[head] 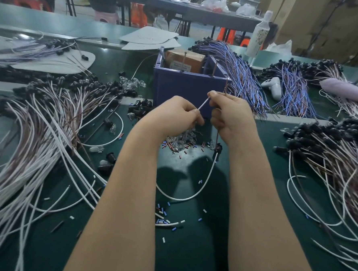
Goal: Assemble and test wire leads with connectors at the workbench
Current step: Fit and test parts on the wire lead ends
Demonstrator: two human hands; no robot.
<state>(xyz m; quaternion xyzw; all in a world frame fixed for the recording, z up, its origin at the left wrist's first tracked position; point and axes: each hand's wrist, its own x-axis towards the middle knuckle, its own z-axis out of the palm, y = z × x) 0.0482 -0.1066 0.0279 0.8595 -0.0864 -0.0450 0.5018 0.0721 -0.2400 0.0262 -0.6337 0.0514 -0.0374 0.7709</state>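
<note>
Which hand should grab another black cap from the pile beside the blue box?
Probably the left hand. The black caps lie just to its left, and it only pinches the white wire. The right hand is farther away and grips the brown wire with a connector hanging below.

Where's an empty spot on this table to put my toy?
Best spot: the bare green mat between the forearms, below the looped white wire. A smaller gap lies between the right forearm and the right wire pile. The left wire pile is crowded.

box label point(181, 66): unreadable | wire bundle point(37, 137): cut by left edge | white wire point(203, 104): stretch hidden behind left hand point(175, 116)
</note>
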